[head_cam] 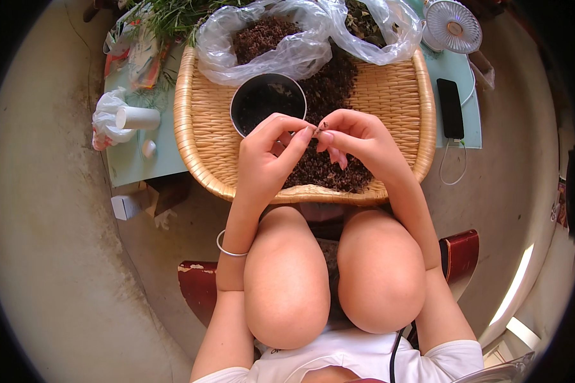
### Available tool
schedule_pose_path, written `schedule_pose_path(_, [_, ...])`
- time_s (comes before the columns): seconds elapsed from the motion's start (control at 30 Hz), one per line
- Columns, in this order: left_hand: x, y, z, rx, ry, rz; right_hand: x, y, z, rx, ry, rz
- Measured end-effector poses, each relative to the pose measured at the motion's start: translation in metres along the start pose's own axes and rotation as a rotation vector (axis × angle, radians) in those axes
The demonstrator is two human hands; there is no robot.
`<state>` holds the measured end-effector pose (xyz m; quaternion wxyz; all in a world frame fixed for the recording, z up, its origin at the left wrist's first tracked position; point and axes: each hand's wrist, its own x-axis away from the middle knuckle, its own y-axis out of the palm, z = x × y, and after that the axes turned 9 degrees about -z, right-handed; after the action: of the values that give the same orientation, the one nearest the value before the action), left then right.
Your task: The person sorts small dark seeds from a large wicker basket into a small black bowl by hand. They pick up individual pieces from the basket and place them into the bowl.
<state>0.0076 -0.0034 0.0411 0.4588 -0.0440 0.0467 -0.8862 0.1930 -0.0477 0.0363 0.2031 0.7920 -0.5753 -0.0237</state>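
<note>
Over a woven wicker tray [393, 100], my left hand [270, 155] and my right hand [364, 136] meet at the fingertips. Between them they pinch a small brown dried plant piece [322, 127]; its exact kind is too small to tell. Loose dark-brown dried plant bits [333, 170] lie heaped on the tray below my hands and run back towards the bags. Just beyond my left hand stands a round bowl [233, 107] with a pale rim and dark inside, some dark bits in it. My left fingers partly cover its near edge.
Two clear plastic bags [311, 45] of dried plant matter rest at the tray's back. Green stems [182, 19] lie behind. A small white fan [453, 28] and a cabled phone [450, 107] are on the right. A white cup [139, 118] lies sideways on the left of the table [167, 160].
</note>
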Motion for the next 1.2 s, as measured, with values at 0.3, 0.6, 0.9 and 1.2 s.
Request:
schedule_pose_path(0.3, [0.0,-0.001,-0.01,0.017,-0.034,-0.055,0.001,-0.005,0.003,-0.019,0.016,-0.014])
schedule_pose_path(0.6, [0.002,-0.004,-0.014,-0.018,-0.025,-0.014,-0.004,-0.002,0.001,-0.018,0.024,-0.039])
schedule_pose_path(0.9, [-0.001,-0.024,-0.012,-0.135,0.082,0.1,-0.039,0.007,-0.005,0.108,0.041,-0.059])
schedule_pose_path(1.2, [0.003,-0.052,-0.012,-0.096,0.027,0.153,-0.068,0.021,-0.016,0.259,0.043,-0.118])
